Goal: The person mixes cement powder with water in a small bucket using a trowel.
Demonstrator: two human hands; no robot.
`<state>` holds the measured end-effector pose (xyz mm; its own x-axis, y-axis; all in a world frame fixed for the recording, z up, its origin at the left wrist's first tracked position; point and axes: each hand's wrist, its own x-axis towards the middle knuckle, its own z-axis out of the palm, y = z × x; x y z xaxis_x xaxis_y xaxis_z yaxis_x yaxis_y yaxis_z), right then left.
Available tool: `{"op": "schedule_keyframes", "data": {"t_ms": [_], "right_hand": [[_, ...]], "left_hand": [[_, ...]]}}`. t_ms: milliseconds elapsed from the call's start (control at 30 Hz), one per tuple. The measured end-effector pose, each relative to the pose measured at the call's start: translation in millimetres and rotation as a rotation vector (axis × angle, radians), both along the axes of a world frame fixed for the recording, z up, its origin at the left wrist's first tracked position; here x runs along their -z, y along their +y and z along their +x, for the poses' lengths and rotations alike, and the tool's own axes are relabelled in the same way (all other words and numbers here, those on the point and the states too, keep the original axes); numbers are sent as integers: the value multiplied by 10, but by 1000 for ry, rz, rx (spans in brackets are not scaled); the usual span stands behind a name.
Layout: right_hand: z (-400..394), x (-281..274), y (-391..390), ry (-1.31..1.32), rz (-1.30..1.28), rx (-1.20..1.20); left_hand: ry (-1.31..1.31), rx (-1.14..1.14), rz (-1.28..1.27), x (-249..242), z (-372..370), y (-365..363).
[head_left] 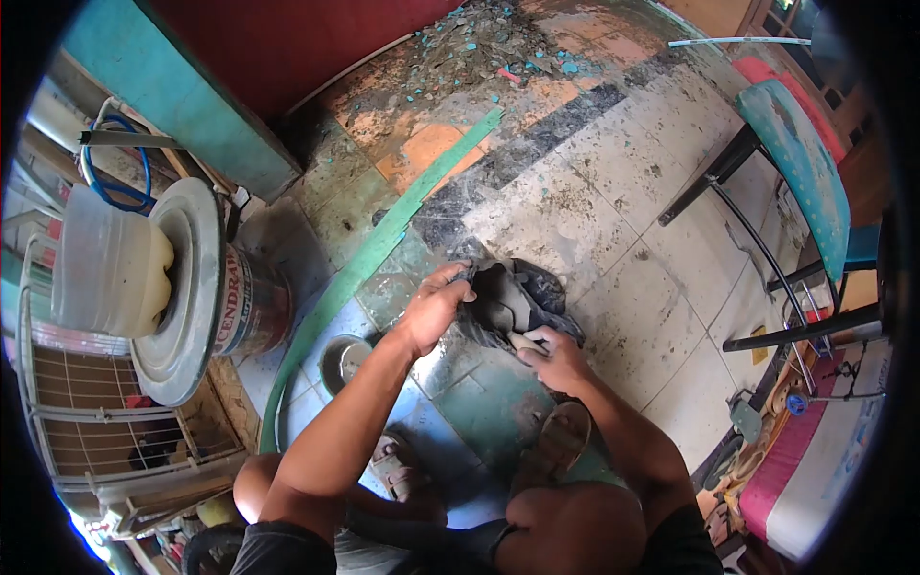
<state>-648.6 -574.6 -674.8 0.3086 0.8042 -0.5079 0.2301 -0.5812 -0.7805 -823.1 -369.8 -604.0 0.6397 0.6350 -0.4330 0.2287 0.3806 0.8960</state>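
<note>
Black plastic bag [546,286] of grey powder [494,305], mouth open, between two hands

The floor [671,359] is tiled, pale and dusty on the right, greenish under the person's sandals, with a dark band crossing beyond. A heap of rubble [484,40] with turquoise chips lies against the red wall [287,38], and a long green strip [383,238] runs diagonally toward it. A chair [797,158] stands at the right; a wire rack [115,407] is at the left.

The bag is low in front of the person, between the hands. The left hand [438,311] is clamped on its near-left rim; the right hand [556,360] is closed around what looks like a pale handle [523,342] at the bag's right edge. A round bowl [333,369] sits just beyond the left forearm.

On the paint bucket [257,302] at left, the letters "CENDRAW" can be read; smaller print beneath is unclear.
</note>
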Motion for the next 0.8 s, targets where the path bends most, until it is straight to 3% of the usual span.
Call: {"op": "schedule_keyframes", "data": {"t_ms": [67,133,167,333,433,533,633,800], "right_hand": [[66,-13,-4,41,35,13],[116,-370,35,82,-22,37],[178,-209,-13,56,76,17],[262,-601,-55,9,59,13],[312,-646,-108,37,71,-11],[350,-792,-151,87,45,6],[368,-888,-214,145,25,69],[437,-1000,-285,184,32,85]], "left_hand": [[48,-32,9,-8,-18,44],[156,-94,55,-161,-18,51],[187,-74,58,-219,-11,71],[301,14,129,-538,35,79],[328,130,114,-548,20,167],[470,229,313,-515,-60,223],[520,248,326,-556,-166,253],[338,167,197,-570,-310,191]]}}
